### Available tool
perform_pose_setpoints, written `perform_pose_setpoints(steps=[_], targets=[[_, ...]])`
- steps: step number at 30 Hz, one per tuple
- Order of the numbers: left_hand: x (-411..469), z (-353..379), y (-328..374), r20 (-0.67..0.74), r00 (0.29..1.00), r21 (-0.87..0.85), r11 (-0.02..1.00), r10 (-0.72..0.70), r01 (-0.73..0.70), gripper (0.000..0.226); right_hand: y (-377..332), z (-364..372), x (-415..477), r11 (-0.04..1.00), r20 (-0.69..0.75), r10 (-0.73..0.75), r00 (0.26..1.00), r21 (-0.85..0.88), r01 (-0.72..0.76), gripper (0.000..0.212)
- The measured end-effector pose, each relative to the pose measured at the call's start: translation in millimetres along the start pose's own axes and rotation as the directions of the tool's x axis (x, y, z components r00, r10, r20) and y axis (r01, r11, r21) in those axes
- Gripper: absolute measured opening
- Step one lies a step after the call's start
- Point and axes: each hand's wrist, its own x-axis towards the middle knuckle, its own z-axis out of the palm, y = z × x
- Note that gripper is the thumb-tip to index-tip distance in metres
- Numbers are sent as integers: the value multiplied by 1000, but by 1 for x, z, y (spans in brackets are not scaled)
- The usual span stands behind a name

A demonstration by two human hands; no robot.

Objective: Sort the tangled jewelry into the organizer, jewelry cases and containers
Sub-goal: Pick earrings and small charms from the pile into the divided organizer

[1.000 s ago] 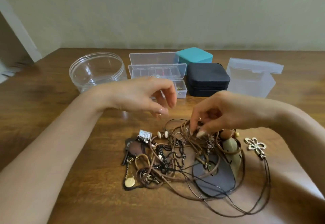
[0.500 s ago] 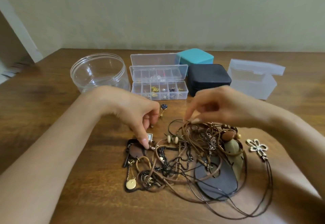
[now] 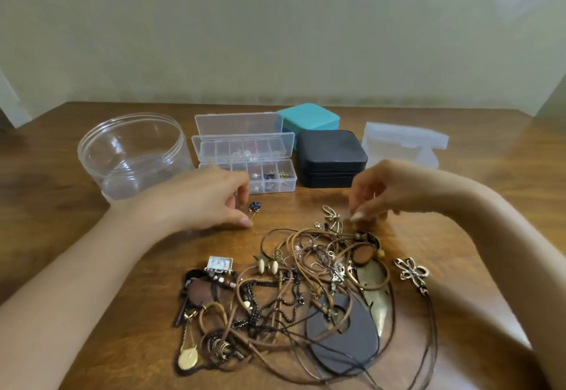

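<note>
Head view, items listed left to right. A clear round tub (image 3: 131, 157) stands at 10 o'clock on the wooden surface (image 3: 61, 206). The left hand (image 3: 199, 203) hovers low in front of it; its grip is loosely bent and plainly holds nothing. A blue-headed pin (image 3: 254, 206) lies flat on the surface at 3 o'clock from that hand. The pin's long axis runs roughly 12 to 6, with the blue head at the far end and the stem tip just beside the thumb. The left hand is much the nearer of the two to the pin. At 12 o'clock from the pin, close by, the divided organizer (image 3: 277, 175) sits with its lid raised and small pieces already in several compartments; this is judged the pin's likely destination.

Further right are a teal case (image 3: 309, 118) at the back and a black case (image 3: 332, 160) in front of it, both closed. The right hand (image 3: 395, 190) has its fingertips (image 3: 356, 215) drawn together at the 12 o'clock edge of the tangled jewelry (image 3: 306, 291); whether this grip pinches a strand cannot be told. Behind it stands a frosted box (image 3: 404, 141). A flower pendant (image 3: 412, 271) lies at 3 o'clock from the tangle, its cord trailing toward 6.
</note>
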Motion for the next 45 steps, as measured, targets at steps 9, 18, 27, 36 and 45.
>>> perform_pose_setpoints(steps=[9, 18, 27, 36, 45], targets=[[0, 1, 19, -274, 918, -193, 918, 288, -346, 13, -8, 3, 3, 997, -162, -57, 985, -62, 47, 10], [-6, 7, 29, 215, 833, -277, 850, 510, -448, 11, 1, -6, -6, 999, 229, -36, 973, 5, 36, 12], [-14, 5, 29, 170, 857, -332, 847, 487, -415, 21, -8, -21, -22, 935, 126, -188, 974, 327, 139, 9], [-20, 0, 36, 237, 846, -381, 846, 479, -372, 13, 7, -22, -19, 978, 288, -75, 955, 209, 13, 9], [-12, -8, 31, 76, 876, -329, 842, 476, -428, 3, 2, -19, -15, 1000, 146, -19, 989, 1, 19, 21]])
